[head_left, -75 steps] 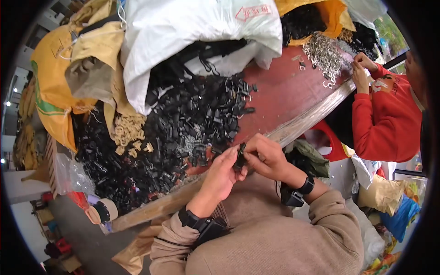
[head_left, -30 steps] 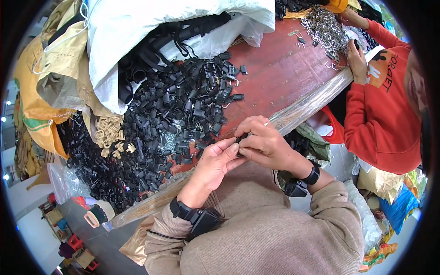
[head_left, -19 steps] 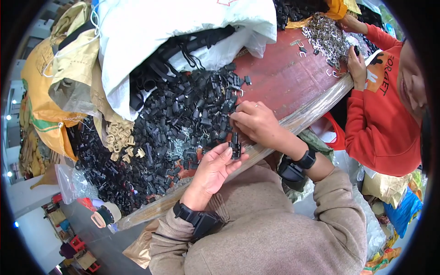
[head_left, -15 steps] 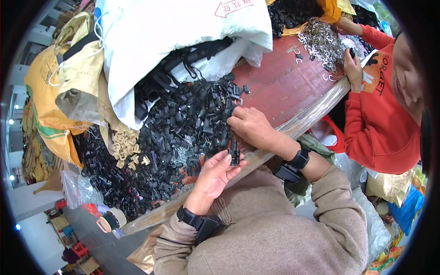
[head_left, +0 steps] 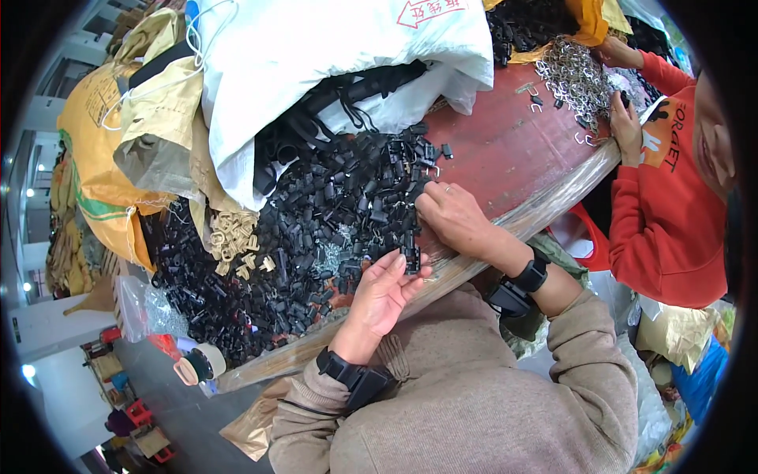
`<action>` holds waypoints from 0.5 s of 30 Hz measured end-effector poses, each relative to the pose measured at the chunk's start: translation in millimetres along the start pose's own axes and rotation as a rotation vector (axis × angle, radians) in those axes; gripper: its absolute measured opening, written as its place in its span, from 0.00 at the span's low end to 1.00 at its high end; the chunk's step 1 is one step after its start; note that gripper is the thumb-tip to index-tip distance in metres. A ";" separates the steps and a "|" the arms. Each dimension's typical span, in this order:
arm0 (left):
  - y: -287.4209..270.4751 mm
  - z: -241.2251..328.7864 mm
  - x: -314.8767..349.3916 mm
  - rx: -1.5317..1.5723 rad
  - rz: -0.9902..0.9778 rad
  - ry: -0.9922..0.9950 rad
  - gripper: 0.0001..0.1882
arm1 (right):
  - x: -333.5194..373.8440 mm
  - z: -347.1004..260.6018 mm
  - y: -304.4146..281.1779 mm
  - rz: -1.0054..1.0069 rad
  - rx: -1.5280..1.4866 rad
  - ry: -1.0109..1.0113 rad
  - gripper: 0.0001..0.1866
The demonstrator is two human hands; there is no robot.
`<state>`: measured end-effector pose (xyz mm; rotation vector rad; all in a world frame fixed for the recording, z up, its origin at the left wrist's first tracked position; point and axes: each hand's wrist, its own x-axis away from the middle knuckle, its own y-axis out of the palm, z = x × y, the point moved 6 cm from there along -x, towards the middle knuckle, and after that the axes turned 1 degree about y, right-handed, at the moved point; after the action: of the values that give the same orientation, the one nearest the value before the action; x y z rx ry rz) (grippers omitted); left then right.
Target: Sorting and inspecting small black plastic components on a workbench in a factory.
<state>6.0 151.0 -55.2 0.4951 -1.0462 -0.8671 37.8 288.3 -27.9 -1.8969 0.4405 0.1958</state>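
Observation:
My left hand [head_left: 380, 294], palm turned up, pinches a small black plastic part [head_left: 410, 256] between thumb and fingers over the table's near edge. My right hand [head_left: 456, 220], with a ring on one finger, has its fingers bent together at the right border of the heap. What they hold, if anything, is hidden. A large heap of small black plastic parts [head_left: 328, 207] spreads to the left of both hands. Small metal pieces [head_left: 330, 259] lie among them, and beige plastic parts [head_left: 232, 237] sit on the heap's left side.
A white sack [head_left: 339, 47] with black straps lies behind the heap. The red tabletop [head_left: 505, 134] has a plastic-wrapped edge [head_left: 545, 201]. At right, a co-worker in a red top [head_left: 667, 237] handles pieces beside a pile of metal hooks [head_left: 570, 79]. A lidded cup [head_left: 199, 365] stands at the left corner.
The whole view has shifted, so everything sits slightly further right. My left hand still holds the black plastic part; my right hand stays at the heap's border.

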 end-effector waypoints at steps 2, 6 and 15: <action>-0.6 0.4 1.2 0.006 0.010 0.003 0.13 | 0.1 0.7 0.7 0.007 -0.024 0.014 0.05; -1.1 0.0 2.9 0.014 0.022 0.007 0.13 | 2.8 0.8 0.0 0.041 0.001 0.035 0.05; 2.3 1.4 -0.2 0.023 0.031 0.016 0.13 | 1.2 0.8 2.5 0.001 0.045 0.017 0.04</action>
<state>5.6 152.6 -53.1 0.5032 -1.0474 -0.8234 38.0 288.1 -30.8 -1.8553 0.4534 0.1688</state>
